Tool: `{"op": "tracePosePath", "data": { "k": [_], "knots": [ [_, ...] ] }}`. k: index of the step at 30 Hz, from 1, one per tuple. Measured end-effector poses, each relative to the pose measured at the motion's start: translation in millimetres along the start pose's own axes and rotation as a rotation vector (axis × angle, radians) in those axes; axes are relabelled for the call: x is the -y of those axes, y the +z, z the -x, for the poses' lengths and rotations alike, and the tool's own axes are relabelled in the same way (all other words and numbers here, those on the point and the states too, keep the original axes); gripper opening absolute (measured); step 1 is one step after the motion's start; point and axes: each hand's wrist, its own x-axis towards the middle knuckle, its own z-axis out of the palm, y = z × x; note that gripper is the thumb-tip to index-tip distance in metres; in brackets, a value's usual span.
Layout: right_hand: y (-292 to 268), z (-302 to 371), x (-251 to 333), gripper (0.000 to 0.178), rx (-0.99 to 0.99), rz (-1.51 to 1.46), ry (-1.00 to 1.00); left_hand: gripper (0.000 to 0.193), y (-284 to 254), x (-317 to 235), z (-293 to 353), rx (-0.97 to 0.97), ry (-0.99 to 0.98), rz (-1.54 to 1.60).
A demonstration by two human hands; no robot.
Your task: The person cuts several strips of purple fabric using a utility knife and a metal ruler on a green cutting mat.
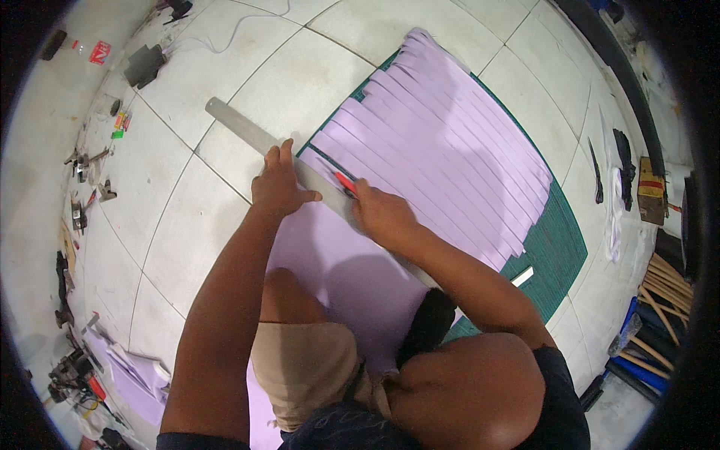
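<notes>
Knees and a tan-shorted thigh (307, 367) sit closest to the lens, the person crouched on the tiled floor (187, 225) over a lilac sheet (345, 277). That sheet lies on a green cutting mat (555, 240), its far part already divided into long parallel strips (442, 142). Left hand (279, 184) presses flat on a long steel ruler (247, 131) laid across the sheet, fingers spread, thumb out along the ruler's edge, not gripping but bearing down. Right hand (382, 214) is clenched around a red-handled knife (345, 182), blade end at the ruler's edge just beside the left thumb. Judgement: the cut goes well if the holding hand keeps firm downward weight near the blade, fingertips held back from the cutting edge, and the knife runs tight against the steel at a low, steady angle. Risk: the ruler pivots on the smooth sheet, giving a tapered strip. Loose lilac offcuts (127, 367) and small tools (82, 202) lie along the left wall, well apart.
</notes>
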Motion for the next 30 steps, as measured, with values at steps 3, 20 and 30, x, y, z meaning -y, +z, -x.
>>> {"op": "tracePosePath", "data": {
  "k": [3, 20, 30],
  "knots": [
    [3.6, -24.6, 17.4, 0.026, -0.067, -0.007, -0.059, 0.119, -4.2, -9.3, -0.8, 0.044, -0.011, -0.002],
    [9.5, -34.0, 30.0, 0.03, -0.127, 0.024, -0.064, 0.12, -8.9, -11.1, -1.0, 0.054, 0.009, 0.028],
    [-1.4, -38.8, 31.8, 0.026, -0.052, 0.031, -0.099, 0.11, -3.5, -9.0, -5.5, 0.107, 0.07, 0.003]
  ]
}}
